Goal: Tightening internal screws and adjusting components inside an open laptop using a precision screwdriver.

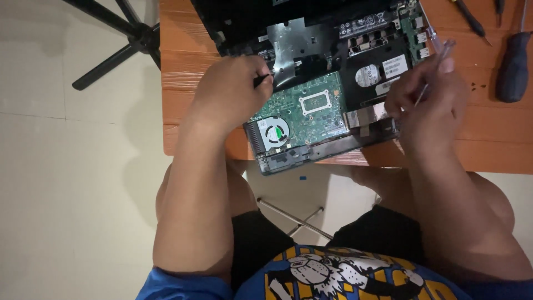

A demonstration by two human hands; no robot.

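Note:
An opened laptop [311,33] lies on the orange wooden table [183,61], its green circuit board [311,108] and small fan [275,133] exposed. My left hand [233,91] rests on the board's left side, pinching a small black part [262,80] between thumb and fingers. At the laptop's right front corner my right hand [430,100] grips a thin screwdriver with a clear handle [438,58], its shaft pointing down toward the case edge; the tip is hidden by my fingers.
Dark-handled screwdrivers [513,66] lie at the table's right side, thinner ones [472,19] at the back. A black chair base [130,36] stands on the pale floor to the left. My knees are under the table's front edge.

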